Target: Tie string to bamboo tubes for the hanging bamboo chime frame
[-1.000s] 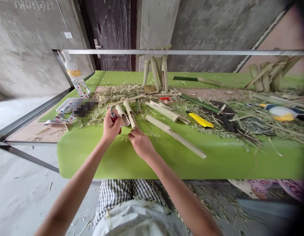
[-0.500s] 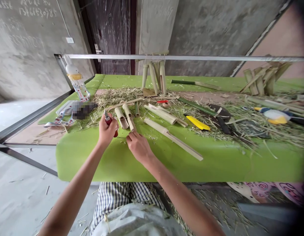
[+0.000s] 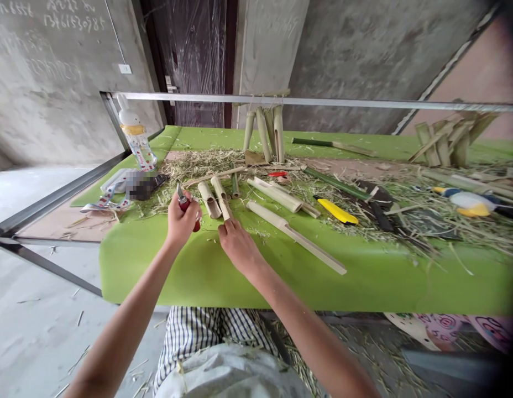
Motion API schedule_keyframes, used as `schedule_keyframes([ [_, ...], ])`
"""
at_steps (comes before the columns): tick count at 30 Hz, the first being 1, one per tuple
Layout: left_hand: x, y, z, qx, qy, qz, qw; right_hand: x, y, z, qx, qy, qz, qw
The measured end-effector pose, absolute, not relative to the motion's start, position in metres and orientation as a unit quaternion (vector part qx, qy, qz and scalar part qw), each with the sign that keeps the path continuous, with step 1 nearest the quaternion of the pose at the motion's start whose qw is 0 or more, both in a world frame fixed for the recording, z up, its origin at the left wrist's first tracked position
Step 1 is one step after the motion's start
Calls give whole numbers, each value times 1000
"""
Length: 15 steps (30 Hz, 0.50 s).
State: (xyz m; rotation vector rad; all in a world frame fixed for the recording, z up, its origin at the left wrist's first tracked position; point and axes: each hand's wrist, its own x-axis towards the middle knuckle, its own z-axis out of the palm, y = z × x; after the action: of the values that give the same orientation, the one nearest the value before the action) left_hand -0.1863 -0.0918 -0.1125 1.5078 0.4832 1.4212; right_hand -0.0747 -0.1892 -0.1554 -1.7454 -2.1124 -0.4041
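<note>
One head-worn camera looks forward and down at the left hand (image 3: 182,218) and right hand (image 3: 240,247).

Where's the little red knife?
In the head view, the little red knife is gripped in the person's left hand, just left of a short bamboo tube.

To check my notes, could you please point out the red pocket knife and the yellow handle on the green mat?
Red pocket knife (image 3: 184,205), head view, on the handle.
Yellow handle (image 3: 337,211), head view, on its middle.
</note>
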Motion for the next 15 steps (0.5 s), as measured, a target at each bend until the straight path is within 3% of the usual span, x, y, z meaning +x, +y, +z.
schedule_keyframes([
  [15, -185, -93, -110, 610, 202, 575, 506, -65, -194, -141, -655, -720, -22, 230],
])
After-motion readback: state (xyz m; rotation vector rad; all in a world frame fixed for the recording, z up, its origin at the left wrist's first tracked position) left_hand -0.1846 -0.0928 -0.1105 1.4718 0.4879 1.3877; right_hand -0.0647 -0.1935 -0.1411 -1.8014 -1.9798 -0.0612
